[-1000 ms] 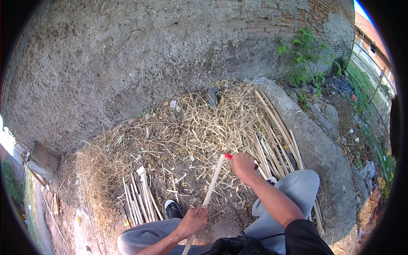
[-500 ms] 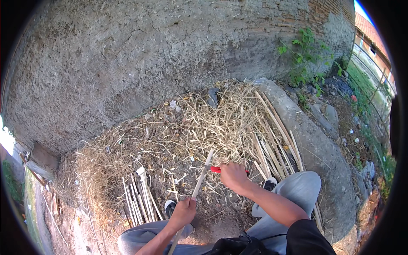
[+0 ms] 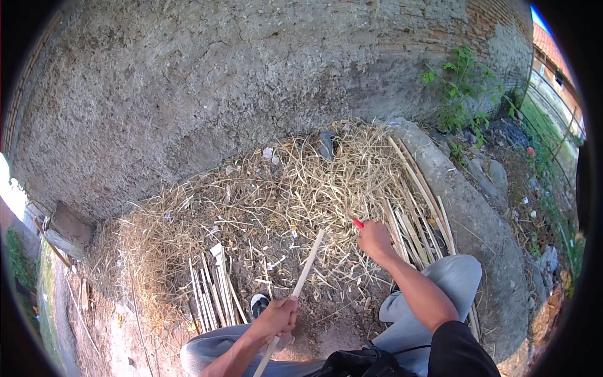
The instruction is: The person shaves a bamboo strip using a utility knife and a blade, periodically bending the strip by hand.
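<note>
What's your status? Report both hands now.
Left hand gripping long, pale wooden strip. Right hand holding red tool, mostly hidden, apart from strip. Nothing visible between them.

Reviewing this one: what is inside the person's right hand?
A red object is in the right hand, one end poking out at the upper left. The rest is covered by the hand, so its full shape cannot be seen.

black short sleeve (image 3: 461,352), four-to-five o'clock; grey-blue trousers (image 3: 453,284), four to seven o'clock; black-and-white shoe (image 3: 259,305), near seven o'clock
</note>
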A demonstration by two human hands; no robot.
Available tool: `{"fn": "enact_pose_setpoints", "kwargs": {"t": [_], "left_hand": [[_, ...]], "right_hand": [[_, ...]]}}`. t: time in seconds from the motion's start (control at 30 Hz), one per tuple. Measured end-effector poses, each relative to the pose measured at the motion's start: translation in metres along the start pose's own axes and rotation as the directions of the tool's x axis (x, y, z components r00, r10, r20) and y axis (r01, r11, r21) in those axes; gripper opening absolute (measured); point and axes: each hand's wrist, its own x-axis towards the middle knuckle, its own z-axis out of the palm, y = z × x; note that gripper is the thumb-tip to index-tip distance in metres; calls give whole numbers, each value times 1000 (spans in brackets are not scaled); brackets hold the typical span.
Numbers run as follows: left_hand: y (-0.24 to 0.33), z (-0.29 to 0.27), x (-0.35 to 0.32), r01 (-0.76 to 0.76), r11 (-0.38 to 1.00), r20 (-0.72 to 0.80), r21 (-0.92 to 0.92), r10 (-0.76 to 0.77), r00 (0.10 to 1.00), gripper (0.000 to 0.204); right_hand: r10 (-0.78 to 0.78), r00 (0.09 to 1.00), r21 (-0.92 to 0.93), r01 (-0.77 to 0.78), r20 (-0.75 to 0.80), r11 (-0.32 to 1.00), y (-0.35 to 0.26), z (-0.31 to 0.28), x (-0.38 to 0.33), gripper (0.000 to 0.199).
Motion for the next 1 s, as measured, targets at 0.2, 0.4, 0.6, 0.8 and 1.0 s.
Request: {"fn": "enact_pose_setpoints", "kwargs": {"t": [0.2,0.4,0.6,0.8,1.0], "left_hand": [[19,22,14,-177,984,-73,29,179,981,36],[11,46,6,-144,985,-52,-92,140,989,33],[-10,42,-6,-16,998,3,54,16,1000,34],[-4,15,20,-105,993,-101,59,111,989,37],[2,13,31,-124,992,5,17,124,992,34]], "right_hand": [[-390,918,-95,396,78,913,-62,5,-62,16],[-401,906,-163,419,136,893,-53,12,-56,16],[3,998,-108,-10,-62,994,23,9,13,11],[-162,986,-21,161,-28,987,-33,-9,-24,16],[-284,958,-193,287,45,938,-31,-12,-34,14]]}}
